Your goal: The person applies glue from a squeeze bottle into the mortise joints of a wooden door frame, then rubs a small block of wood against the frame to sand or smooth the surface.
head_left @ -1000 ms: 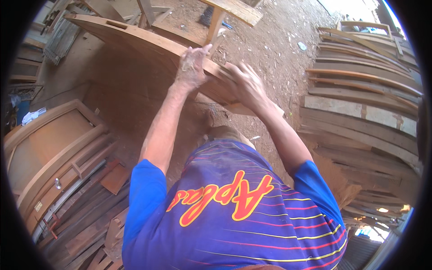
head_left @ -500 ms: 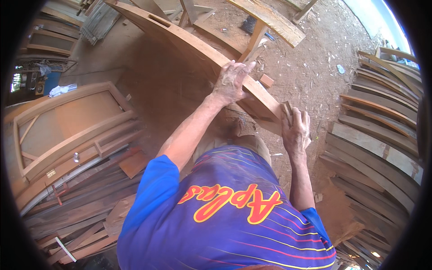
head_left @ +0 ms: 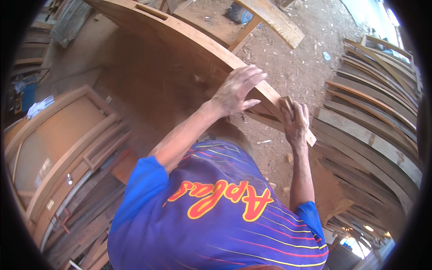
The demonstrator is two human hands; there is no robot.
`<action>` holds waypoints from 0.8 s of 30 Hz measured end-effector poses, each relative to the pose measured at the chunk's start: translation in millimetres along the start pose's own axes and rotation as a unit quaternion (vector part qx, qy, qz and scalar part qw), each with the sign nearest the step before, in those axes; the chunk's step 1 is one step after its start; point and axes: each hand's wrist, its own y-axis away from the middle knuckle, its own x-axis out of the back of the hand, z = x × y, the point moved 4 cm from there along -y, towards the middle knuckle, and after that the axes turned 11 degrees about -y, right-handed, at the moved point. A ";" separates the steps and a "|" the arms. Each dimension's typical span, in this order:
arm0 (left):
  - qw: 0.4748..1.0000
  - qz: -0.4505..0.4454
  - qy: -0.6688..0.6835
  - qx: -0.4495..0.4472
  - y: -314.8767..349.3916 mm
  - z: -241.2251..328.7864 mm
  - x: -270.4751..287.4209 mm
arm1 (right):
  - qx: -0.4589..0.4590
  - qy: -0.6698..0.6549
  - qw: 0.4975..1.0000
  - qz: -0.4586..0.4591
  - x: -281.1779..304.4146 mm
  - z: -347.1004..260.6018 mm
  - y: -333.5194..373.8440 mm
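Observation:
A long wooden door or panel (head_left: 204,42) stands on its edge, slanting from the far left down to the right, with a slot (head_left: 151,12) cut in its upper edge. My left hand (head_left: 238,90) lies over that edge near the middle, thumb apart and fingers stretched out. My right hand (head_left: 295,122) is wrapped round a small wooden block (head_left: 285,103) at the near right end of the panel. A pale tip of wood (head_left: 311,138) shows beyond the right hand; I cannot tell whether it belongs to the block or the panel.
A wooden trestle (head_left: 274,22) stands behind the panel. Stacked boards (head_left: 373,130) line the right side. At left, a framed wooden panel (head_left: 67,139) lies over more timber, with a white cloth (head_left: 40,106) by it. Chips litter the dirt floor (head_left: 315,58).
The view has shifted. My left hand has slid along the edge toward the right hand, its thumb now spread apart. My right hand keeps its grip on the block.

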 end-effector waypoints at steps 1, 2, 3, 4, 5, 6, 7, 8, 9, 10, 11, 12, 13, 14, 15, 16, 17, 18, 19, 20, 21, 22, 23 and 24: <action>0.999 0.041 0.026 0.001 5.2 -8.5 16.1 | -0.033 0.009 0.999 -0.008 -12.4 -4.4 -11.5; 0.997 0.074 0.001 0.023 17.5 -20.9 28.2 | -0.045 0.008 0.999 -0.011 -23.0 -13.2 -26.5; 0.994 0.094 -0.010 0.049 28.4 -33.3 44.7 | -0.062 0.004 0.998 -0.012 -39.7 -26.5 -42.5; 0.991 0.111 -0.024 0.075 40.0 -45.5 61.1 | 0.001 0.008 1.000 -0.023 -57.5 -44.7 -62.8; 0.989 0.110 -0.013 0.102 49.8 -60.9 72.7 | 0.055 0.015 0.998 -0.033 -73.7 -66.2 -84.7; 0.986 0.109 -0.010 0.129 60.4 -77.9 82.5 | 0.081 0.028 0.995 -0.053 -93.2 -99.7 -111.5; 0.987 0.103 -0.002 0.121 67.3 -88.7 94.2 | 0.128 0.045 0.988 -0.075 -122.3 -116.7 -135.7; 0.985 0.084 0.003 0.150 74.5 -100.0 104.7 | 0.176 0.060 0.978 -0.096 -151.5 -134.3 -160.1; 0.982 0.063 0.010 0.176 78.2 -111.5 111.9 | 0.196 0.051 0.976 -0.078 -187.0 -152.1 -185.2; 0.984 0.054 0.020 0.168 78.6 -121.7 115.2 | 0.216 0.044 0.974 -0.061 -222.6 -170.3 -210.7; 0.974 0.031 0.058 0.218 78.1 -133.6 114.7 | 0.161 -0.007 0.986 -0.045 -258.3 -160.4 -230.6; 0.956 0.014 0.087 0.281 85.9 -149.7 115.4 | 0.136 -0.024 0.990 -0.027 -270.3 -177.9 -236.1; 0.955 0.006 0.093 0.281 95.1 -165.9 119.2 | 0.108 -0.040 0.993 -0.007 -273.5 -194.6 -237.2; 0.927 -0.029 0.112 0.357 110.0 -188.7 119.1 | 0.100 -0.033 0.994 -0.012 -259.2 -196.5 -226.4; 0.889 -0.065 0.130 0.434 131.6 -209.0 118.8 | 0.143 -0.016 0.989 0.017 -236.1 -194.0 -206.5; 0.868 -0.084 0.126 0.473 156.3 -228.3 123.6 | 0.040 -0.007 0.999 0.014 -209.9 -170.0 -182.4; 0.846 -0.100 0.118 0.510 184.5 -246.7 132.5 | 0.010 0.022 0.998 0.053 -176.5 -142.3 -148.5; 0.839 -0.109 0.106 0.523 206.9 -261.1 144.3 | -0.063 0.082 0.991 0.084 -143.1 -115.8 -115.6; 0.829 -0.120 0.095 0.537 229.9 -272.2 155.3 | -0.137 0.140 0.975 0.103 -111.1 -89.5 -82.0; 0.827 -0.145 0.066 0.540 248.6 -285.2 162.0 | -0.252 0.126 0.940 0.192 -84.5 -64.1 -45.0; 0.825 -0.170 0.034 0.538 257.1 -296.7 167.8 | -0.273 0.220 0.915 0.198 -71.5 -49.2 -25.0; 0.831 -0.179 0.035 0.526 249.8 -303.1 167.8 | -0.261 0.207 0.924 0.187 -78.8 -64.5 -39.9; 0.826 -0.216 0.036 0.520 244.0 -307.9 164.6 | -0.250 0.194 0.932 0.176 -93.6 -78.1 -59.0; 0.821 -0.252 0.034 0.512 235.4 -311.3 160.7 | -0.190 0.217 0.954 0.087 -124.5 -98.6 -90.0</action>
